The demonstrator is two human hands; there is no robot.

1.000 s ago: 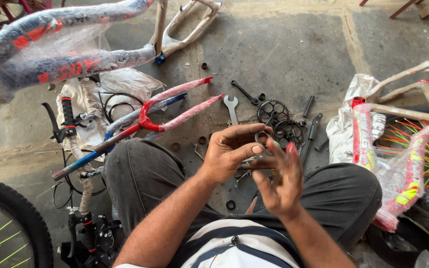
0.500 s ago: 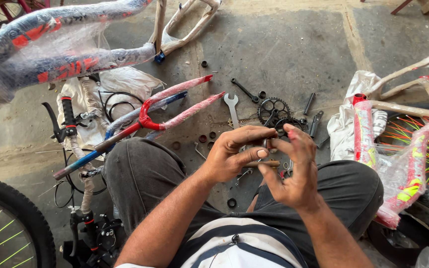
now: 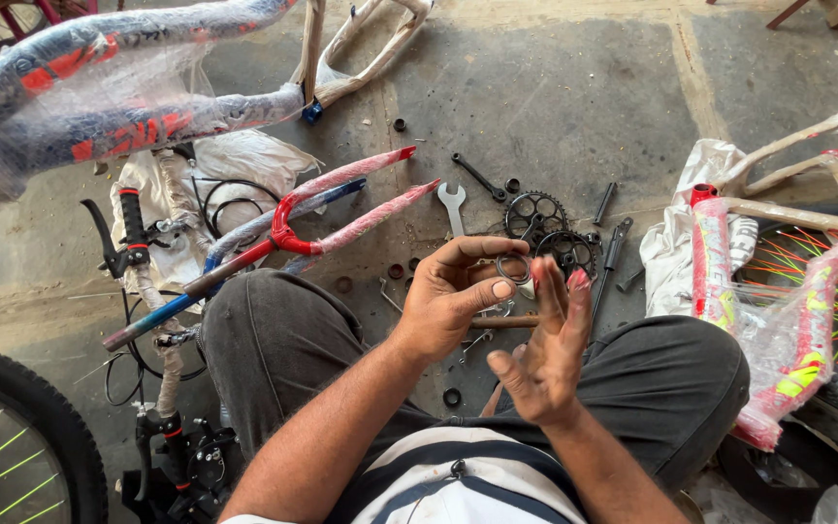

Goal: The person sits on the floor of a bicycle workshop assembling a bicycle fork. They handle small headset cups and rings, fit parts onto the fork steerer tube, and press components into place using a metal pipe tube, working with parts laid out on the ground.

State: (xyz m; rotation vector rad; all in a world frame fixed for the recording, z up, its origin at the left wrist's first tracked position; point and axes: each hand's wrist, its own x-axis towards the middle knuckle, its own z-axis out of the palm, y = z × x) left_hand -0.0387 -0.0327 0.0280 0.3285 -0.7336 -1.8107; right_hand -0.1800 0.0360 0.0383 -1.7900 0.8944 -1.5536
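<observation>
I sit on the concrete floor with my knees apart. My left hand pinches a small metal ring between thumb and fingertips, just above my lap. Close to the right of it, my right hand is spread flat, fingers straight and pointing up, holding nothing; one fingertip looks pink. A thin brown rod lies on the floor under both hands.
Two black toothed sprockets and a spanner lie on the floor ahead. A red wrapped fork sits left of them, a wrapped bicycle frame top left. A wheel with coloured spokes is at right, a tyre bottom left.
My right hand has come off the ring, dropped slightly and opened flat. My left hand keeps the ring in about the same place.
</observation>
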